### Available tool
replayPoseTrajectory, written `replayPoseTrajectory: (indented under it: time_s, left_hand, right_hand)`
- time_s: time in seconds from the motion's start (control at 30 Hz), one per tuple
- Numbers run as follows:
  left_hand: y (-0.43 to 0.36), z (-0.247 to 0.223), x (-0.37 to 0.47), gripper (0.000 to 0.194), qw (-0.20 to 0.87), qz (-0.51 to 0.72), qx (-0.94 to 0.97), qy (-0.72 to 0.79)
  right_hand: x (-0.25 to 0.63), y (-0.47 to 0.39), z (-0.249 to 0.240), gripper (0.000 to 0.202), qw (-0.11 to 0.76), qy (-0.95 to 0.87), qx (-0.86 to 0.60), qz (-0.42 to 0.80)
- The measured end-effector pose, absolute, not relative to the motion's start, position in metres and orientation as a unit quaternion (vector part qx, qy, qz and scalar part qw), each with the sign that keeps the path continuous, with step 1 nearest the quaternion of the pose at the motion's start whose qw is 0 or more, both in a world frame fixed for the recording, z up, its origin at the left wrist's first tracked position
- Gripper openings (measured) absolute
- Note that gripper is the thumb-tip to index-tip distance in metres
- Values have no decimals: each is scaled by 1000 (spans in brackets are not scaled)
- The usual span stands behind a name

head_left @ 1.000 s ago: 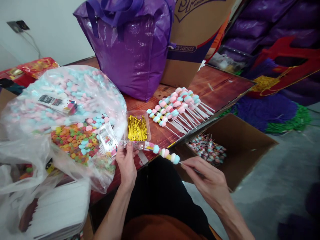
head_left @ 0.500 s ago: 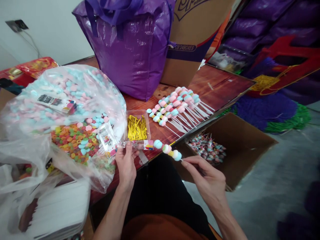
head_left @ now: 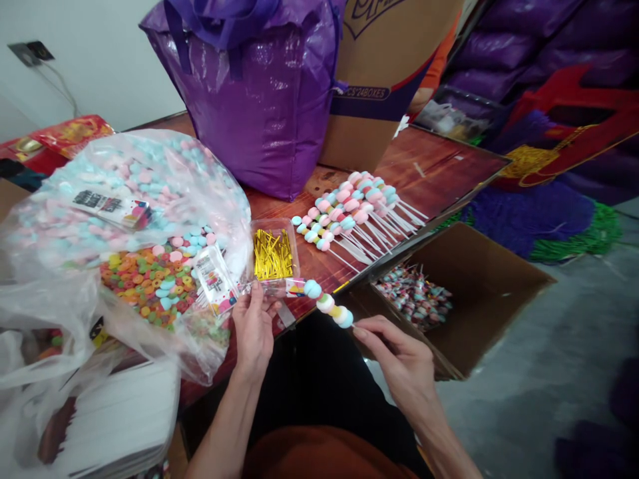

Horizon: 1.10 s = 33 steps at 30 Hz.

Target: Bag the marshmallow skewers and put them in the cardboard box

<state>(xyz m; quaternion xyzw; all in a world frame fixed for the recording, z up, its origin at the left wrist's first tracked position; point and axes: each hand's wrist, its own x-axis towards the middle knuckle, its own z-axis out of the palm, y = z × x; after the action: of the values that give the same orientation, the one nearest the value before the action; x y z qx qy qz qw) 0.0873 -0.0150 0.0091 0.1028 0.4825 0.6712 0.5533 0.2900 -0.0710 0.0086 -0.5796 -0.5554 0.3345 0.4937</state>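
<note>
Between finger and thumb, my right hand [head_left: 397, 356] pinches the stick end of a candy skewer [head_left: 327, 304] threaded with blue, white, pink and yellow pieces. My left hand [head_left: 254, 329] is closed on a clear printed plastic bag [head_left: 279, 288]. The skewer's blue tip sits at the bag's mouth; how far inside, I cannot tell. Just beyond the left hand stands a clear tub of gold twist ties [head_left: 272, 254]. Several more candy skewers [head_left: 357, 206] lie in a row on the table, white sticks toward me. A stack of printed bags [head_left: 214, 276] rests left of the tub.
A large plastic bag of loose candies [head_left: 150, 173] covers the table's left side. Behind stand a purple bag [head_left: 254, 100] and a cardboard carton [head_left: 359, 136]. Below the table edge, an open box [head_left: 492, 299] holds wrapped skewers. Part of another person shows behind the carton.
My right hand has moved left, bringing the skewer's tip up to the mouth of the plastic bag. My left hand has stayed almost still.
</note>
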Motion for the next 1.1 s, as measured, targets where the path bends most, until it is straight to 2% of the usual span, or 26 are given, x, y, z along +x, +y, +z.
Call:
replayPoseTrajectory:
  time_s: [0.33,0.67,0.9,1.1]
  left_hand:
    - [-12,4,80,39,476,675,217,521]
    - [-17,1,85,37,440,671,233,549]
    - [-13,-3,77,34,470,656,249,535]
    - [-16,1,76,34,493,631,285,527]
  right_hand:
    - [309,-58,20,12,449,-668,-515,295]
    - [303,-61,14,14,454,-643,-552,274]
    - [303,-60,10,18,425,-634,-533,365]
    - [297,-60,10,20,416,-659,-529,335]
